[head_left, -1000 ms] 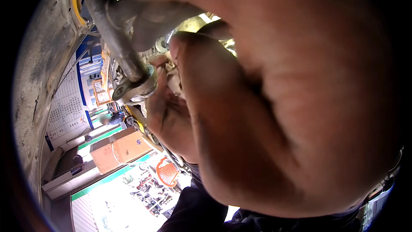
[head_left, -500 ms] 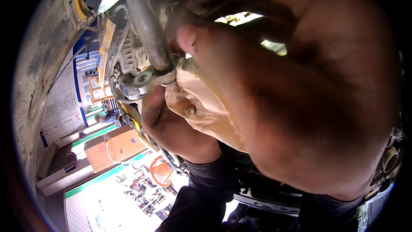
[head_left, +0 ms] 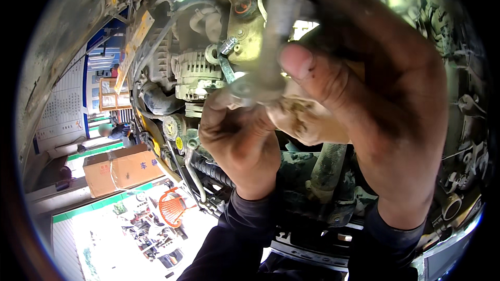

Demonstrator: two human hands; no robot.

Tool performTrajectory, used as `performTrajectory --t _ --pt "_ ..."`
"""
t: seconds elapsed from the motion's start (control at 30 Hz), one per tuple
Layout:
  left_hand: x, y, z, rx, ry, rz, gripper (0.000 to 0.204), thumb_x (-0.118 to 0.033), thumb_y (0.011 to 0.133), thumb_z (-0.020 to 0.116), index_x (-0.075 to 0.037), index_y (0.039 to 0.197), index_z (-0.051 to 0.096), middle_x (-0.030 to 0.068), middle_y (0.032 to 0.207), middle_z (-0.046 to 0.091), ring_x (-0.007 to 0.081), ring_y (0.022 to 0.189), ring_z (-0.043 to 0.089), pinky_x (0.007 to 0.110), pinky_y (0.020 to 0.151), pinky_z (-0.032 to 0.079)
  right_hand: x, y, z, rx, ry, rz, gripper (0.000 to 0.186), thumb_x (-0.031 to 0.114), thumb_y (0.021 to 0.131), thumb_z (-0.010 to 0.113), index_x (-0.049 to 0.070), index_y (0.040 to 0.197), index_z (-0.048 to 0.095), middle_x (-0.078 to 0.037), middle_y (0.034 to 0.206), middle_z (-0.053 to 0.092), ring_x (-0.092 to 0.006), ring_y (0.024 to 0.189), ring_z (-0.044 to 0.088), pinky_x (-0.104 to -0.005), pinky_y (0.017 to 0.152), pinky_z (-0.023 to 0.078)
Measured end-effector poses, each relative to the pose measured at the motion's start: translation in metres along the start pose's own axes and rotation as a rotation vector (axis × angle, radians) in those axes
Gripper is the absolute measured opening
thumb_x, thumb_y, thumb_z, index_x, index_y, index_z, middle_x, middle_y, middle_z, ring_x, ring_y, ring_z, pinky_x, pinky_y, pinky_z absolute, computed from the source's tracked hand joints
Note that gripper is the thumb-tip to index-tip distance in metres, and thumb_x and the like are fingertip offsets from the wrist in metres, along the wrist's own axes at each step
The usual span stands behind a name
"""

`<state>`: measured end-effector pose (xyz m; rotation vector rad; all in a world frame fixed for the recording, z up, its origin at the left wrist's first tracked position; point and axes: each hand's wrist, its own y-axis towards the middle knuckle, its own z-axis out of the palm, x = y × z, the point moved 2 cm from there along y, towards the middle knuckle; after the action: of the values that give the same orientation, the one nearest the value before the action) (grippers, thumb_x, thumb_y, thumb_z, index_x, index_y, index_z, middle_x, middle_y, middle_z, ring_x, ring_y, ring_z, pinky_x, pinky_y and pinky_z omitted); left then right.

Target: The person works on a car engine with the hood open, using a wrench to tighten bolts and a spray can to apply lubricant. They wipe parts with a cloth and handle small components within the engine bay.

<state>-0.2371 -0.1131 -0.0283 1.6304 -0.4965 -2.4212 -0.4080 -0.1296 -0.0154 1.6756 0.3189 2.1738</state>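
Under the raised engine bay, both hands work at one joint. The right hand (head_left: 375, 99) has its fingers wrapped tight round a grimy metal pipe (head_left: 278, 26) that runs down from the top edge, thumb pressed near its lower end. The left hand (head_left: 239, 140) is closed on the round fitting (head_left: 245, 89) at the pipe's foot, just right of the ribbed alternator (head_left: 190, 73).

Risks, as I judge them:
- Both hands look oily; a slip could let the pipe swing onto the small bolt and bracket (head_left: 227, 47) close by.
- Forcing the pipe sideways may bend it or skew the fitting.
- Knuckles sit among sharp castings (little room to pull back).

Hard to make out:
- The right hand covers most of the joint; whether the fitting is threaded in or loose cannot be told.
- The pipe's upper end is cut off by the frame.
- The pale lump behind the thumb is possibly a rag or a greasy part.
- Far below, a cardboard box (head_left: 122, 169) and an orange chair (head_left: 173, 207) are small and warped.
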Motion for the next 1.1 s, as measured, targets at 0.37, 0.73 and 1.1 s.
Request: performTrajectory --t 0.37,0.73,1.1 --pt "-0.008 -0.009 0.032 0.038 1.083 0.787 0.029 0.015 0.075 0.064 0.008 0.103 0.062 0.0257 0.094 0.067 0.0279 0.076 0.069 0.035 0.067 0.057 0.02 0.003 -0.004 -0.117 -0.008 0.081 0.049 0.024 0.083 0.075 -0.005 0.12 0.06 -0.012 0.091 0.072 -0.0116 0.081 0.066 -0.0216 0.069 0.048" --pt "0.001 0.003 0.021 -0.165 0.821 0.518 0.023 0.01 0.074 0.06 0.004 0.096 0.068 0.0126 0.089 0.065 0.021 0.076 0.062 0.028 0.067 0.05 0.037 0.01 -0.047 0.085 0.179 0.186 0.044 0.023 0.1 0.048 -0.008 0.131 0.049 -0.019 0.105 0.066 -0.025 0.094 0.067 -0.0344 0.085 0.052" --pt "0.008 0.007 0.025 0.208 0.343 0.099 0.023 -0.003 0.079 0.075 0.005 0.099 0.066 0.0125 0.098 0.064 0.0166 0.083 0.063 0.027 0.076 0.051 0.054 0.008 -0.059 0.003 0.36 0.205 0.051 0.015 0.085 0.064 0.0 0.132 0.05 -0.022 0.117 0.058 -0.0372 0.115 0.054 -0.0396 0.09 0.052"
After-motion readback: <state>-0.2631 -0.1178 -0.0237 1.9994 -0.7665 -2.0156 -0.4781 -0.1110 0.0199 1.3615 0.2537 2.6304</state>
